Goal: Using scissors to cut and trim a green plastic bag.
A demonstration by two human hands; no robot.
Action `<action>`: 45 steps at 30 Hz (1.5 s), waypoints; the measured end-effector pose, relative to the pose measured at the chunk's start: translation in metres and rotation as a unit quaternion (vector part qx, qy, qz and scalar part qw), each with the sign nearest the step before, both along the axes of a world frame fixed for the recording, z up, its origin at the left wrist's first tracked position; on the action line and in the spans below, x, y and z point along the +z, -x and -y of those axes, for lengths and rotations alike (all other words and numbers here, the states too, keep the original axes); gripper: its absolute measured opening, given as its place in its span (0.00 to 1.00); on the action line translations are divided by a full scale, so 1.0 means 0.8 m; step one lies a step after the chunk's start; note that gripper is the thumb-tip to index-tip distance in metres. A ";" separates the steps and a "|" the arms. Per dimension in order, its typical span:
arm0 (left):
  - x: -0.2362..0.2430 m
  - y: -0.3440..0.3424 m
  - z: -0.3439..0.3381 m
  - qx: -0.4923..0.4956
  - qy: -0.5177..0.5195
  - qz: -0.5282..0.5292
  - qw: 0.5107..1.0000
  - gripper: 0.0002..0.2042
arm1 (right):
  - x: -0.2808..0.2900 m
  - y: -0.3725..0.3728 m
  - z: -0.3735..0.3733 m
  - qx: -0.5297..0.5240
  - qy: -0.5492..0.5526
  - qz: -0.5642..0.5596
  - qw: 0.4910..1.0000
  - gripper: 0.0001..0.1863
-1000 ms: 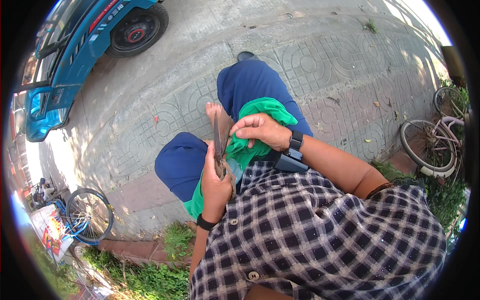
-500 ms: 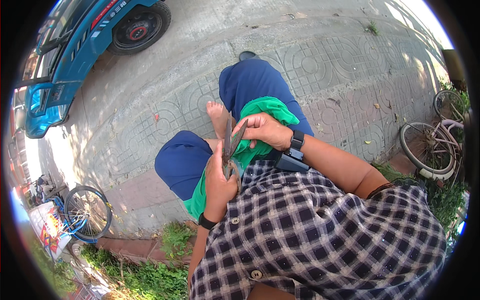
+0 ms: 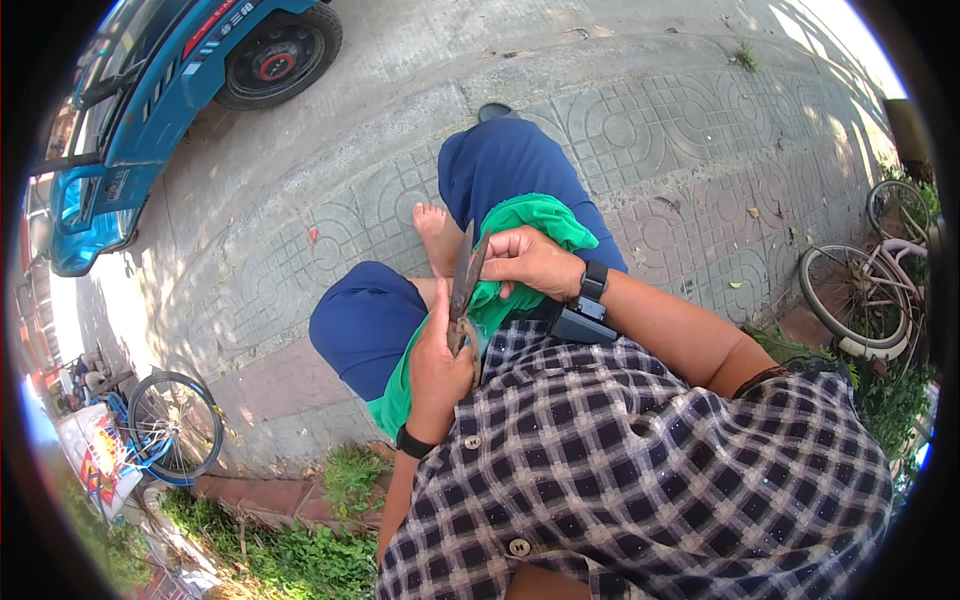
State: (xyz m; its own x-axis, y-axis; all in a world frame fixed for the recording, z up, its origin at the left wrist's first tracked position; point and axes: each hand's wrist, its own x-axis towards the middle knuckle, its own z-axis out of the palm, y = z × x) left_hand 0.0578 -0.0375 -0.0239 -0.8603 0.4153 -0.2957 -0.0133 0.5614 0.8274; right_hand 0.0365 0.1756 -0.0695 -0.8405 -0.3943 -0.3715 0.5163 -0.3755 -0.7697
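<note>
My left hand [image 3: 441, 361] grips dark, worn metal scissors [image 3: 462, 282], their blades pointing away from me and slightly apart beside the fingertips of my right hand [image 3: 532, 262]. That right hand pinches the bunched green cloth [image 3: 540, 212], which is draped across my lap between my navy-trousered knees [image 3: 362, 325]. What exactly lies between the blades is too small to tell. A bare foot [image 3: 435, 235] shows behind the scissors, and my watch-like band [image 3: 594, 280] and a black device [image 3: 583, 322] sit on my right wrist.
A teal three-wheeled vehicle [image 3: 150, 120] stands on the road at upper left. A blue bicycle [image 3: 170, 425] is at lower left, a pink bicycle [image 3: 855, 295] at the right. Patterned paving [image 3: 680, 120] surrounds my legs, with weeds [image 3: 300, 550] along the lower edge. A dark shoe [image 3: 497, 110] lies beyond my knee.
The scissors in my left hand moved right toward my right hand and their blades spread apart, then narrowed somewhat. My right hand shifted only slightly.
</note>
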 end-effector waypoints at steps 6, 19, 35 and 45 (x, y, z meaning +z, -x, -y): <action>0.011 -0.001 -0.006 0.185 -0.098 0.076 0.975 0.39 | 0.004 0.001 0.002 -0.003 0.002 0.019 1.000 0.09; 0.038 0.038 -0.027 0.159 -0.221 0.065 0.960 0.34 | 0.032 -0.011 -0.007 -0.070 0.000 0.008 0.997 0.09; 0.018 0.033 -0.059 0.053 -0.230 -0.026 0.971 0.27 | 0.067 -0.026 -0.030 -0.051 -0.109 0.016 0.993 0.12; 0.011 0.031 -0.044 0.036 -0.235 -0.049 0.970 0.26 | 0.066 -0.013 -0.015 -0.073 -0.081 -0.040 0.993 0.09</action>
